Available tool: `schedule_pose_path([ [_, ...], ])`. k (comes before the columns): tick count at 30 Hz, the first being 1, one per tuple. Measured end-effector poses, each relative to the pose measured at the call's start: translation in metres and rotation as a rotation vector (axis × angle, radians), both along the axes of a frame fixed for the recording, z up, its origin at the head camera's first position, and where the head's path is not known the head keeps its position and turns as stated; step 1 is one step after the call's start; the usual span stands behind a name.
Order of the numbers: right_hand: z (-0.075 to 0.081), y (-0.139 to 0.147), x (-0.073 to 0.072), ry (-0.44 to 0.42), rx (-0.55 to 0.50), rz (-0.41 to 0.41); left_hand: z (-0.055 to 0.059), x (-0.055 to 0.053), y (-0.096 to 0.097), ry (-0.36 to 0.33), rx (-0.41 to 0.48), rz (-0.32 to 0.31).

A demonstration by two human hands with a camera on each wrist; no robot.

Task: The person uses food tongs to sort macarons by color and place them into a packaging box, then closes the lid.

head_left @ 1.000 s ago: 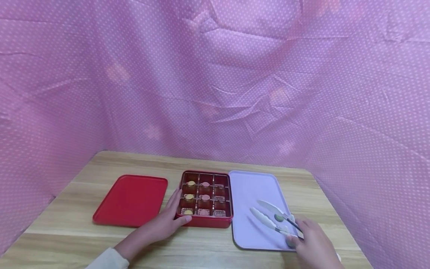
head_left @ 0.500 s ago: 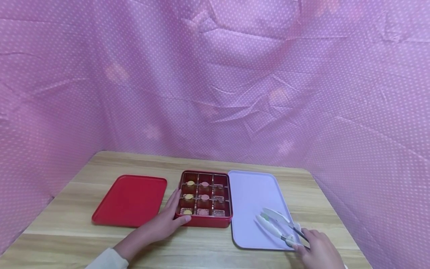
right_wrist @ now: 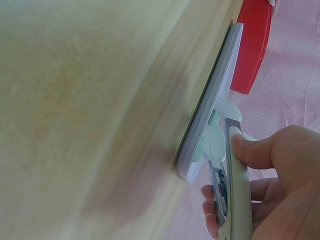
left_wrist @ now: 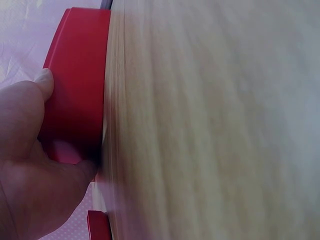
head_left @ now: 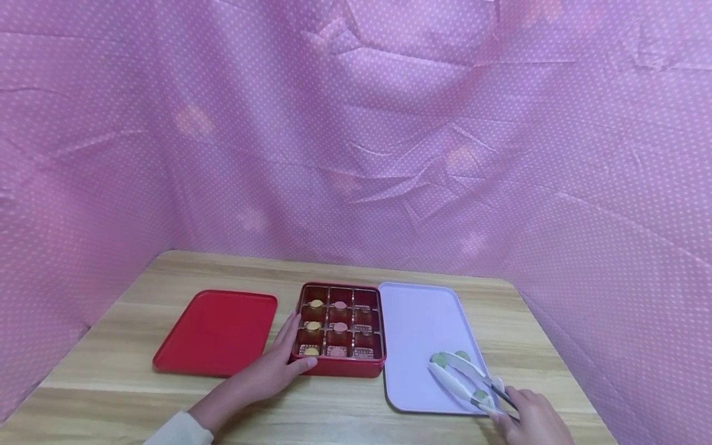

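A red tin box [head_left: 346,369] holds a divided insert with yellow and pink round pieces in its left and middle columns. The right column shows only bare compartments. My left hand [head_left: 272,369] rests at the box's near left corner, fingers along its left side and thumb at the front. In my right hand [head_left: 536,420] are white-tipped tongs [head_left: 457,384], gripped by the handles, low over the lilac tray [head_left: 418,315]. One green round piece [head_left: 438,360] lies at the tong tips; another green piece [head_left: 463,356] is just beyond them, and a third green piece [head_left: 481,395] shows between the arms.
A flat red lid [head_left: 219,330] lies left of the box on the wooden table [head_left: 311,411]. The tray stands right against the box's right side. Pink dotted cloth [head_left: 356,154] hangs behind and around the table.
The tongs have shifted right and toward me, and their tips have come to a green piece farther left on the tray. The left hand and the box stay put.
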State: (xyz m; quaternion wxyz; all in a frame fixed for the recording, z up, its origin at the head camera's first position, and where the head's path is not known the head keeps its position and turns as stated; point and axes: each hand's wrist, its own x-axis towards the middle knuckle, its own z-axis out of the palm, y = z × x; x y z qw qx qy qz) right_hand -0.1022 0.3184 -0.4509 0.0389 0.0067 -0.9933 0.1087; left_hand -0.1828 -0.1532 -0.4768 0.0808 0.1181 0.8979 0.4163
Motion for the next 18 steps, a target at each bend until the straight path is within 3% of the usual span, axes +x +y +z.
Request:
schedule_pose_path([
  [11,-0.0028,0.0057,-0.004,-0.071,0.016,-0.038,-0.003,-0.0006,-0.0004,0.003,-0.01,0.004],
  [18,-0.0022,0.0059,-0.003,-0.064,0.029,-0.039,-0.0032,-0.0011,-0.0003,0.004,0.002,0.001],
])
